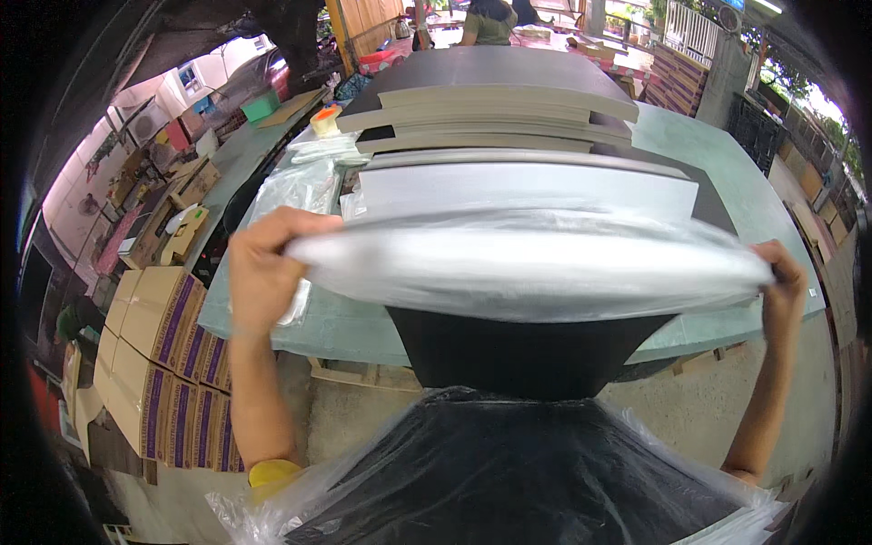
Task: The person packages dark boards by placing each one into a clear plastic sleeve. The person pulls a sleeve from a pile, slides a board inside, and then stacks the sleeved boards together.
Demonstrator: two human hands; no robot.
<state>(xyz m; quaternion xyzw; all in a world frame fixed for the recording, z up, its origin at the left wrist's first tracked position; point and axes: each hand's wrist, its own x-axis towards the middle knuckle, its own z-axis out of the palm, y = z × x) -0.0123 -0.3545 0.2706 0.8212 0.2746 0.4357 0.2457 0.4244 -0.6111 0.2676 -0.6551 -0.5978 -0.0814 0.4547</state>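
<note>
A clear plastic bag (536, 268) is stretched wide between my two hands, smeared white by motion. My left hand (265, 263) is closed on its left end, thumb and fingers pinched together. Its right end is gripped by my right hand (783, 272), fingers curled. Below the stretched plastic, a black board (536, 350) slopes down toward me. Its near part lies under wrinkled clear plastic (490, 463). Whether this is the same piece of plastic, I cannot tell. Just beyond my hands, a pale block of stacked sheets (527, 189) sits on the green table (727, 173).
Thick stacks of grey-edged dark boards (500, 104) cover the table's middle. Clear plastic packets (295, 195) and a tape roll (325, 120) lie at left. Printed cartons (159, 363) stand on the floor at left. A person (490, 23) is at the far end.
</note>
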